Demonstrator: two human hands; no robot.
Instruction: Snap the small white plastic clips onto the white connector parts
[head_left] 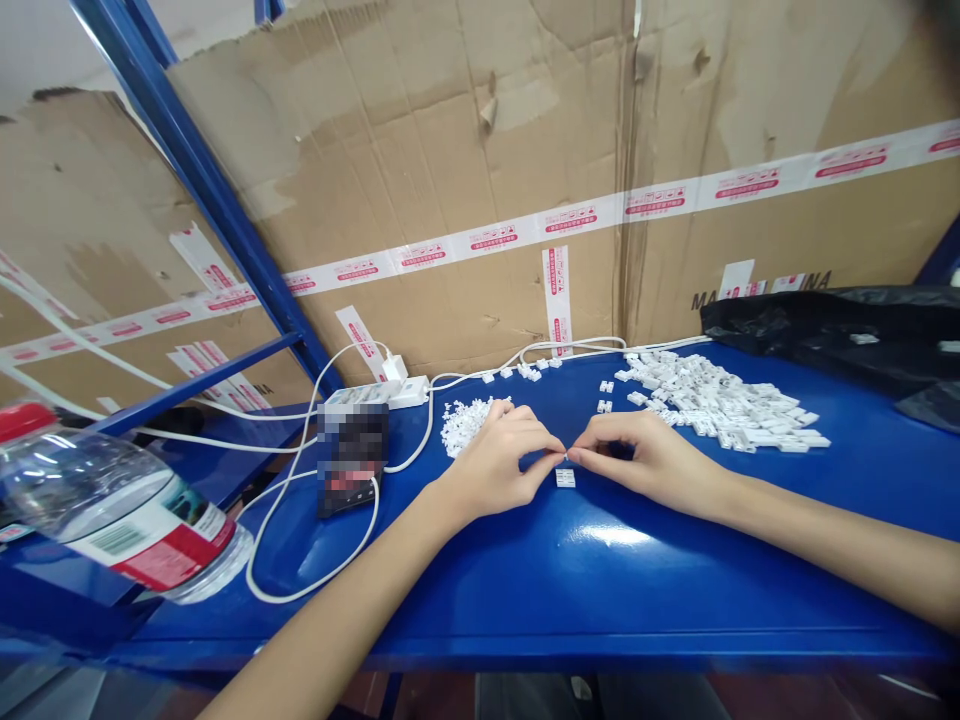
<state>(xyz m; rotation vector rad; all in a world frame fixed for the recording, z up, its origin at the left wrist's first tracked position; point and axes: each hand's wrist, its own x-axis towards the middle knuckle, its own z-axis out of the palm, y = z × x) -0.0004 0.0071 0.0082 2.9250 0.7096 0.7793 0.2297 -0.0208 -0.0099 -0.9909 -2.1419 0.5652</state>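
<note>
Over the blue table [480, 590], my left hand [504, 458] and my right hand [643, 460] meet at their fingertips. Each pinches thumb against forefinger, and a tiny white piece [566, 456] shows between them. Which hand grips it, or whether both do, is hard to tell. Just below the fingertips lies a small white block [565, 479] on the table. Beside my left hand is a heap of tiny white parts [459, 425], partly hidden by it. Behind my right hand spreads a larger pile of white blocks [720, 400].
A large bottle with a red cap [150, 520] is at the left. Near it are a phone [349, 465], a power strip [375, 395] and looping white cables. Several small white pieces lie along the back. Black plastic [810, 325] is at the back right, before cardboard [450, 150].
</note>
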